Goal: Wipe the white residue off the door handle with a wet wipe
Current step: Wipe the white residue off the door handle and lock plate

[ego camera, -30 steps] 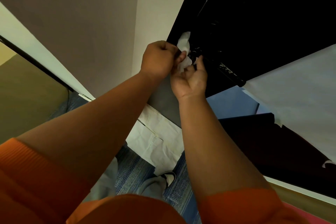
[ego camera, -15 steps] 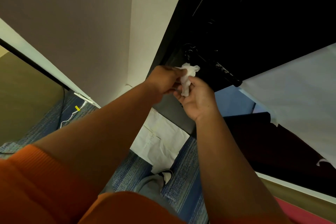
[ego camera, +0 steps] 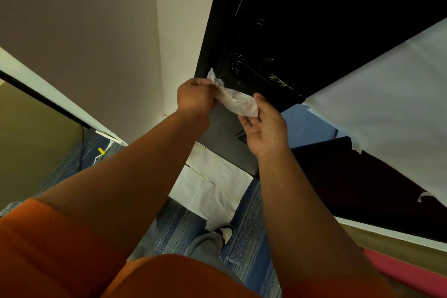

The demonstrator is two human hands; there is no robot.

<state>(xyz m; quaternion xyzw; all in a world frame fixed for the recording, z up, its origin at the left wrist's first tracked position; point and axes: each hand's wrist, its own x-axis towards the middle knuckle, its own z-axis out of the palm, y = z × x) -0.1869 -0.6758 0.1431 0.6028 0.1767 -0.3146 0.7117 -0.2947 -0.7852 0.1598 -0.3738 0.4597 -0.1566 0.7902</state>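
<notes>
**Wet wipe stretched between both hands, just below the door handle**

You hold the wet wipe (ego camera: pixel 238 100) between your two hands, spread out in front of the black door (ego camera: pixel 326 19). Your left hand (ego camera: pixel 194 97) is closed in a fist around the wipe's upper end, and a small crumpled corner sticks out above the knuckles. Your right hand (ego camera: pixel 264 128) is turned palm up with the fingers half open; its thumb and fingertips pinch the wipe's lower edge, so the sheet runs slanting from the left hand down to the right one.

The door handle (ego camera: pixel 263 80) lies just beyond both hands, above the right hand's fingertips and to the right of the left fist. It is a dark lever, and white marks (ego camera: pixel 280 81) show on its outer half, further from the left hand than the round base is. The wipe is near the handle, but whether the two touch cannot be told.

Past the right hand, a large sheet of white paper (ego camera: pixel 387 104) covers the door's lower part. Below your forearms, more white paper (ego camera: pixel 212 189) lies on the blue carpet (ego camera: pixel 181 225), and a shoe (ego camera: pixel 226 231) shows beside it. Orange sleeves (ego camera: pixel 48 249) cover both upper arms.
</notes>
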